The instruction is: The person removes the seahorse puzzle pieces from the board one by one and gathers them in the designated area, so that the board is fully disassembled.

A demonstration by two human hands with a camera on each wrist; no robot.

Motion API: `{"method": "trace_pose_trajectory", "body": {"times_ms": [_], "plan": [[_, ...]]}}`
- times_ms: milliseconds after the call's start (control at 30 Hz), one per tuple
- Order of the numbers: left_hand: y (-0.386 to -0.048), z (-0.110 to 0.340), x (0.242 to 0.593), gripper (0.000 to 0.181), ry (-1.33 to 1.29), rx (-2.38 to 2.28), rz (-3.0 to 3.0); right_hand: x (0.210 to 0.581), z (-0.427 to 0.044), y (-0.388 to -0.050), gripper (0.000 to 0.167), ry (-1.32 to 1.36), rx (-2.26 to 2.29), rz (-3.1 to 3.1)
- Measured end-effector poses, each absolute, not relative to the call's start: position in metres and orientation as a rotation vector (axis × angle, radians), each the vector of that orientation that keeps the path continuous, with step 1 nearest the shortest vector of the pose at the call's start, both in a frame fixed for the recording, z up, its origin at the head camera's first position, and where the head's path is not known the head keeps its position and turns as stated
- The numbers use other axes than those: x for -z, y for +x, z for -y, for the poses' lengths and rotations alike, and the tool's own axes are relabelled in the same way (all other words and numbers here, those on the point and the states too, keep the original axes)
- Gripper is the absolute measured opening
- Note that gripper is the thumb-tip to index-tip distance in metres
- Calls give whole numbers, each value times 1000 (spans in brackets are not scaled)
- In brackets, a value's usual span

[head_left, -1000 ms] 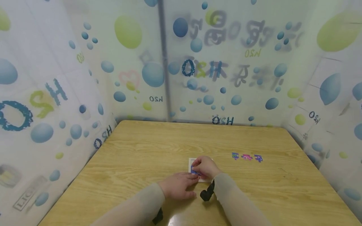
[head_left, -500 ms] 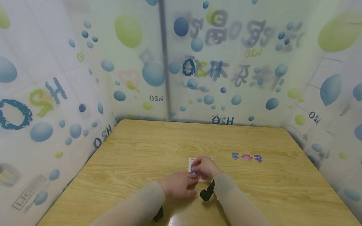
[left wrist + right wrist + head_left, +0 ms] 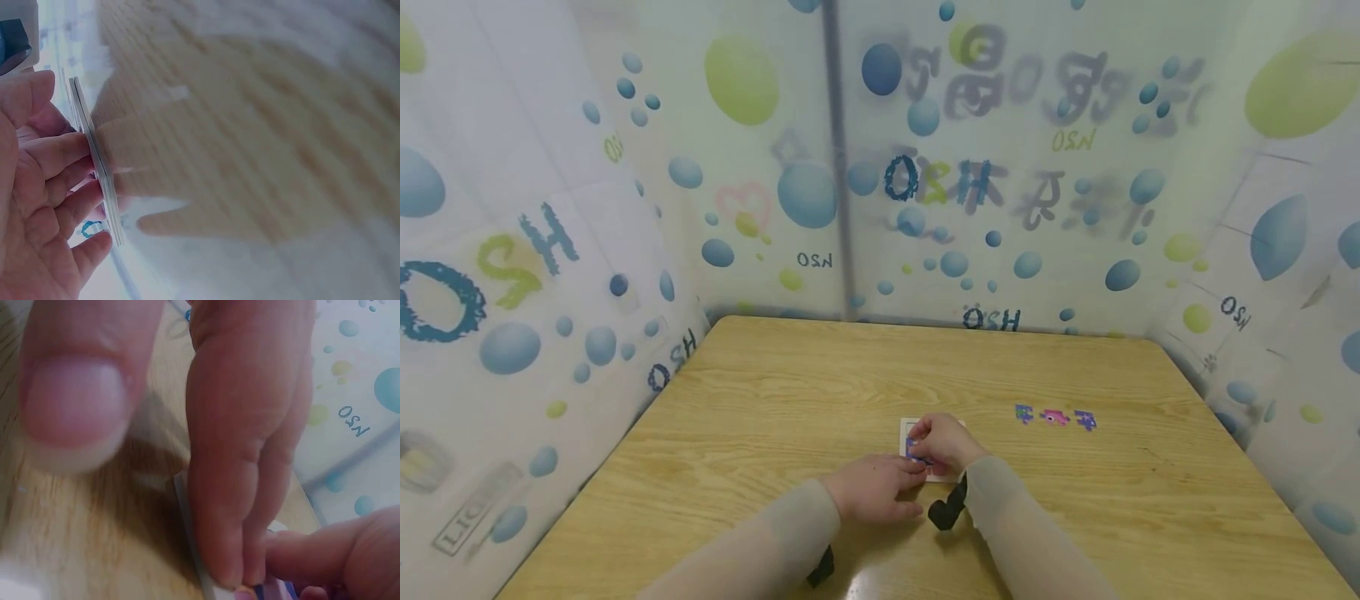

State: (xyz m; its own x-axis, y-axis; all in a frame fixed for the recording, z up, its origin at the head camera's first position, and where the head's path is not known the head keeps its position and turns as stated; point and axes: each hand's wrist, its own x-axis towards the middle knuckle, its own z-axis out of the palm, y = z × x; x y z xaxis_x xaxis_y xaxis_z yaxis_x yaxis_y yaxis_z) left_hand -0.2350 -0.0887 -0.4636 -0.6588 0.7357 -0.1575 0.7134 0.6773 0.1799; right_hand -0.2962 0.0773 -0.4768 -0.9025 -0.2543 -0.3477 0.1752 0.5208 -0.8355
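At far left, patterned sheeting (image 3: 520, 250) with blue and green spots; it runs on behind and round to the right of the wood-grain tabletop (image 3: 775, 387). My left sleeve (image 3: 767, 537) comes in low, pale, a black block (image 3: 822, 567) below the cuff. My left grip (image 3: 876, 490) is released: fingers extended and close together, tips resting on the near-left part of the jigsaw board, thumb spread apart from them on the near side. Jigsaw board (image 3: 904, 433): flat on the tabletop, directly in front of me, white-bordered, blue and pink areas showing between my fingers; left wrist view gives it edge-on as a thin layered strip, with the fingers mirrored in the glossy wood. My right grip (image 3: 949, 442) is over the board from the right, fingers bent, thumb and fingertips at the blue area, just beyond the left fingertips; cannot tell whether a piece is pinched there, contact hidden. Second black block (image 3: 943, 512) at the cuff of my right sleeve (image 3: 1030, 525). Farther right, well apart from the board, three loose pieces in a row, slightly separated: blue-green piece (image 3: 1024, 413), pink piece (image 3: 1055, 417) bearing an eye, purple piece (image 3: 1085, 420).
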Motion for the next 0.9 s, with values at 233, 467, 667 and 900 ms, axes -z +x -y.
{"method": "trace_pose_trajectory", "body": {"times_ms": [233, 467, 667, 900], "plan": [[-235, 88, 462, 57, 1176, -156, -2679, 475, -75, -297, 20, -66, 1327, -2349], [-232, 87, 459, 58, 1153, -160, -2679, 475, -76, -294, 21, -90, 1350, -2338], [-232, 87, 459, 58, 1154, -161, -2680, 478, -79, -294, 22, -71, 1398, -2326], [-233, 88, 460, 59, 1151, -163, -2672, 481, -81, -296, 20, -70, 1407, -2339]]}}
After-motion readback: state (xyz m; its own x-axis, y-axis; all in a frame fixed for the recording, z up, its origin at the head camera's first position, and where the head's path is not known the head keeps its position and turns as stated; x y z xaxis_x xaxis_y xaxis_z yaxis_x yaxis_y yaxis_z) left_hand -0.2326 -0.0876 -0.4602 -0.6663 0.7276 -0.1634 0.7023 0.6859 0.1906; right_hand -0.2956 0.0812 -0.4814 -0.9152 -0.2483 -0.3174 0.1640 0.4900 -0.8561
